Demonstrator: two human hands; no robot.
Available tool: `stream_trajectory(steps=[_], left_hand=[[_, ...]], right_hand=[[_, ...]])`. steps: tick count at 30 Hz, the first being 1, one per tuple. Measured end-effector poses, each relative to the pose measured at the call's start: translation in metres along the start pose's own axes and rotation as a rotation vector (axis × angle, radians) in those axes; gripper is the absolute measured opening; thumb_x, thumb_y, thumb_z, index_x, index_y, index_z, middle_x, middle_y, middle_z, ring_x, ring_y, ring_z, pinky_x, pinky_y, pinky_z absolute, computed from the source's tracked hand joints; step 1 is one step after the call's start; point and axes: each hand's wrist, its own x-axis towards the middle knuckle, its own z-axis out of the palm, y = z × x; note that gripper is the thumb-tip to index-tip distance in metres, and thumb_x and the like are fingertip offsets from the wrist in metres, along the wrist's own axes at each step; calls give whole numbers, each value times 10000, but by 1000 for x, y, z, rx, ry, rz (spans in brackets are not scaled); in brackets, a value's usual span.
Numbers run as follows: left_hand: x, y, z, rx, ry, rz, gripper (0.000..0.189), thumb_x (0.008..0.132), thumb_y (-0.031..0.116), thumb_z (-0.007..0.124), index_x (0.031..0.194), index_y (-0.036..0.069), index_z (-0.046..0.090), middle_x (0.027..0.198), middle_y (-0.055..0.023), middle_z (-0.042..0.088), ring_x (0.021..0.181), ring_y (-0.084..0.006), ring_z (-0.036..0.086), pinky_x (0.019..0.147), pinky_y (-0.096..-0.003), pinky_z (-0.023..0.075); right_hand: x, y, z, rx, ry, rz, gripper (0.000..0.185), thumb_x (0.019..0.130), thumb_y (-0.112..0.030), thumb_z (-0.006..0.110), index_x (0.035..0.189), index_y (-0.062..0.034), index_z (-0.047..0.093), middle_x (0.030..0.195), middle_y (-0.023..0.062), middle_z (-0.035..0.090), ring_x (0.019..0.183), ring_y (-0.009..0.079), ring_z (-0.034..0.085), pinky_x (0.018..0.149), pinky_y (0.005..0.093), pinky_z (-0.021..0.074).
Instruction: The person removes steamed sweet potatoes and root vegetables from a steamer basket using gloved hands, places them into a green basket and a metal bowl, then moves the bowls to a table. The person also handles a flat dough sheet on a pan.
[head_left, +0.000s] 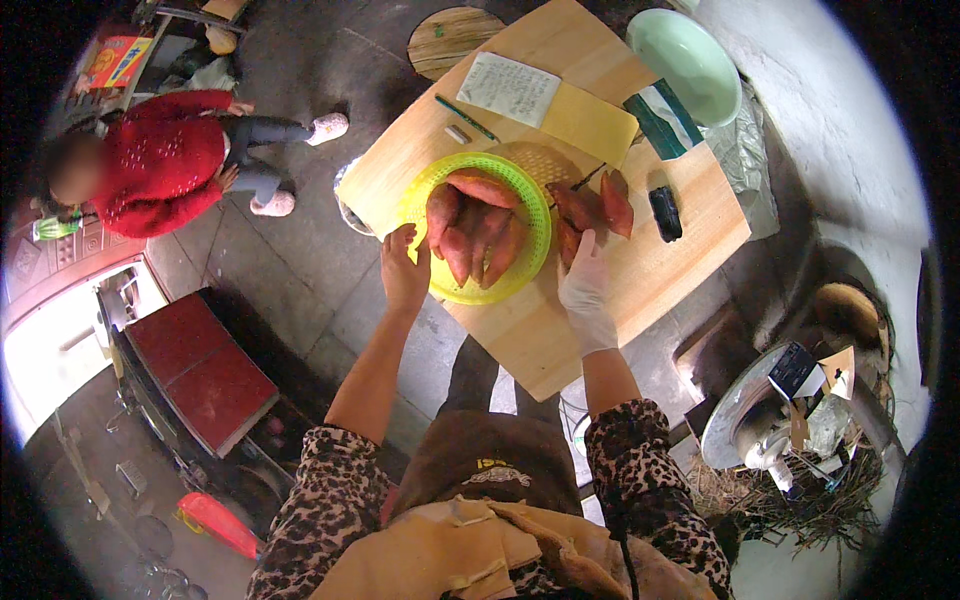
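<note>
A yellow-green plastic basket stands on the wooden table, piled with several reddish sweet potatoes. My bare left hand is at the basket's left rim, fingers apart and curved, nothing seen in them. To the right of the basket, my right hand, in a thin translucent glove, has its fingers on a sweet potato that is partly hidden by them. More sweet potatoes lie just beyond, one of them near a black object.
An open notebook with handwriting, a pencil, an eraser and a green-and-white packet lie on the table. A pale green basin stands beyond its right corner. A person in red stands at the left, near a dark red box-like surface.
</note>
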Motion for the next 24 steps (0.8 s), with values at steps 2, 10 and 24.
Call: stream_trajectory(steps=[2,10,24], left_hand=[[-4,0,-3,1,-12,10,289,860,105,683,1130,34,608,1025,-138,634,979,-319,604,865,-441,490],[-49,-1,-17,-59,-86,-53,340,847,90,700,1167,38,596,1043,-144,621,974,-321,609,861,-432,493],[-99,-6,-37,-207,-186,-179,305,855,54,680,1149,22,604,1054,-152,619,958,-313,609,851,-404,507]], right_hand=[[-2,-2,2,31,136,-76,817,825,-180,752,1472,-4,284,1255,270,552,1113,441,573,912,489,497],[2,-61,-44,172,366,-315,644,839,-157,700,1389,26,421,1210,261,589,1091,440,589,926,492,497],[75,-163,50,-402,293,-440,558,809,-231,719,1301,-49,530,1024,126,635,903,297,659,748,420,551]])
